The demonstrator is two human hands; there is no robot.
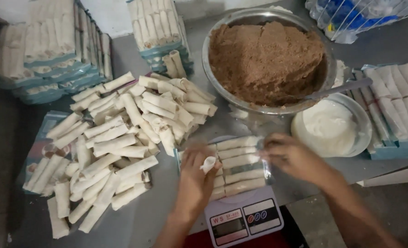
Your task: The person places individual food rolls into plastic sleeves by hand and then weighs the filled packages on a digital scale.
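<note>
Pale spring rolls (238,165) fill our tray on the digital scale (243,216), left hand (195,177) pinching one roll (208,164), right hand (292,156) loosely touching its edge; loose heap (121,133) remains, stacked trays (52,50) done.

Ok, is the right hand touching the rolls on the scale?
Touching. The head view shows the right hand resting its fingers on the right edge of the packed rolls stacked on the scale, with no gap.
</note>
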